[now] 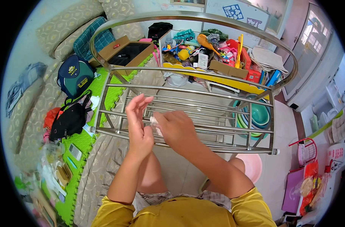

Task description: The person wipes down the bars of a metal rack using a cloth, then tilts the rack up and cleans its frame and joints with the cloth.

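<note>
A metal rack (187, 72) of shiny tubes with a curved top hoop stands right in front of me. Above its near rails I hold both hands close together. My left hand (137, 123) is raised with its palm turned inward and its fingers stretched upward, slightly bent. Beside it, my right hand (177, 128) is closed, its fingertips by the left palm. A small white piece (155, 123) shows at the right fingertips; its kind cannot be made out. Part of it is hidden between the hands.
Nested green basins (260, 113) stand beyond the rack's right end, and a pink basin (252, 166) is by my knee. Toys fill a yellow-edged box (214, 76) behind. Bags, including a black bag (68, 120), lie left on a green mat (76, 143).
</note>
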### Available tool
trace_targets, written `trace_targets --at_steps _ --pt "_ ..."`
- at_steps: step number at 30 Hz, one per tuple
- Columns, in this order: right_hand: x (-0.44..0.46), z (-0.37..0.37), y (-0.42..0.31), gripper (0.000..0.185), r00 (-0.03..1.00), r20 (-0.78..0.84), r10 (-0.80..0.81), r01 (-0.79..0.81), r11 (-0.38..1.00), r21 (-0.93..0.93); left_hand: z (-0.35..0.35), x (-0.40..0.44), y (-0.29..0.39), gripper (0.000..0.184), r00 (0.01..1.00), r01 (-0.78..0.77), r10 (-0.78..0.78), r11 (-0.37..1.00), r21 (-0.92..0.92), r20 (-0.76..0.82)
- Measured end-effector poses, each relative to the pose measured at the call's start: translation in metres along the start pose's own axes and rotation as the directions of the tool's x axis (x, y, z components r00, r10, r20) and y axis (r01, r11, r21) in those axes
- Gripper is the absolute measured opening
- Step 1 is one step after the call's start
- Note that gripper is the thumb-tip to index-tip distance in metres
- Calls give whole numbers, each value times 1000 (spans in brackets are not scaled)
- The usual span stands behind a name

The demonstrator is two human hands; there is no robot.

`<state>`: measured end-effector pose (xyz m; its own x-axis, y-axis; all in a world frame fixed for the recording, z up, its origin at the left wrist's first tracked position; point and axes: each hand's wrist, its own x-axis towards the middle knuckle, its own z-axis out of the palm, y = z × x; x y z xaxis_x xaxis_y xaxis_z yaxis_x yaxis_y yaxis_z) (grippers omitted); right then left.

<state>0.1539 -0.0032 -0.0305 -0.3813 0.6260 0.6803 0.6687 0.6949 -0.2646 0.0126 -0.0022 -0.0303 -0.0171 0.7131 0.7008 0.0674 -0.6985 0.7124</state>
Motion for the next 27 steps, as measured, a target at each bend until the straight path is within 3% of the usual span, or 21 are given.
trace_targets --at_steps 9,15,27 --pt "-9 -9 9 33 997 79 27 -14 987 -161 3 0 6 78 993 -73 33 921 384 111" --pt "-22 -27 22 38 999 34 31 -21 966 -257 5 2 8 73 989 -83 13 877 472 150" --pt "-57 -78 42 31 984 5 178 -174 970 -170 8 -1 9 70 988 -76 -9 835 545 152"
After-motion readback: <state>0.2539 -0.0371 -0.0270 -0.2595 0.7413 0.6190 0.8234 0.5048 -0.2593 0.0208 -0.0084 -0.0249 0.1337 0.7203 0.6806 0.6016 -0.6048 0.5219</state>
